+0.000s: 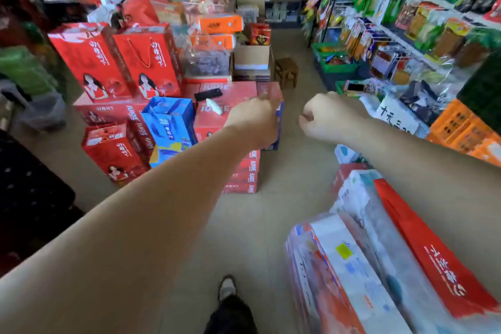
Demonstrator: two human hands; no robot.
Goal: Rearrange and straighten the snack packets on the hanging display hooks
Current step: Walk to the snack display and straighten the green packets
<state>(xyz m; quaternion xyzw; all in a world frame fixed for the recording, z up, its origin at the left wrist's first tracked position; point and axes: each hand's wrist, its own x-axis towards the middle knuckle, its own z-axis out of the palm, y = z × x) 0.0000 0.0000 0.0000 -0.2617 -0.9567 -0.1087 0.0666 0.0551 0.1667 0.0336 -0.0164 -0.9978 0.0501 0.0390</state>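
- The packets [423, 22] hung crowded and uneven along the right side of the aisle. None looked straightened, so most of the job seemed left to do.
- The left hand [252, 116] reached out over the juice boxes [230, 97]. Its fingers were hidden, so I cannot tell how they lay.
- The right hand [325, 116] was curled in a fist, held nothing, and was well apart from the packets.

On the floor [271, 211] stands a little wooden stool [286, 72], with red juice boxes [245, 173] stacked to its left and green baskets [342, 67] to its right.
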